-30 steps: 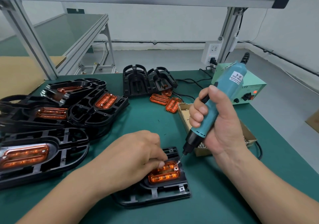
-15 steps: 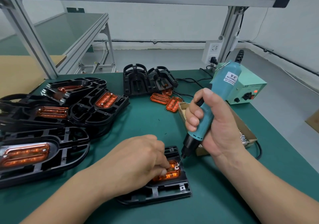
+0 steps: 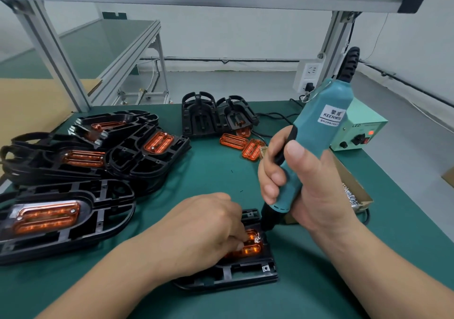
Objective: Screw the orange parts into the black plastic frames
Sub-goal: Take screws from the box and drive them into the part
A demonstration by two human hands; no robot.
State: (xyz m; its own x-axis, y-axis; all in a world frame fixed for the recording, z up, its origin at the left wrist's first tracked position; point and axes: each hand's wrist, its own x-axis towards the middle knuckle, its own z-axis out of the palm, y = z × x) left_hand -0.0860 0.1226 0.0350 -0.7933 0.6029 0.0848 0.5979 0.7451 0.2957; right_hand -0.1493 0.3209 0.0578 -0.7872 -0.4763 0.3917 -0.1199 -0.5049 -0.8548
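A black plastic frame (image 3: 235, 273) lies on the green mat in front of me, with an orange part (image 3: 250, 247) seated in it. My left hand (image 3: 204, 230) lies over the frame, and its fingertips pinch a small screw at the orange part's right end. My right hand (image 3: 307, 190) grips a teal electric screwdriver (image 3: 317, 131), tilted, its bit tip down at the screw (image 3: 258, 239). Most of the orange part is hidden under my left hand.
Several black frames with orange parts (image 3: 81, 161) are piled at the left. Two bare frames (image 3: 216, 114) and loose orange parts (image 3: 242, 144) lie at the back. A cardboard box of screws (image 3: 353, 193) and a green power unit (image 3: 361, 131) stand at the right.
The screwdriver has dropped and moved left, so its bit now meets the screw. My left hand has shifted slightly over the orange part.
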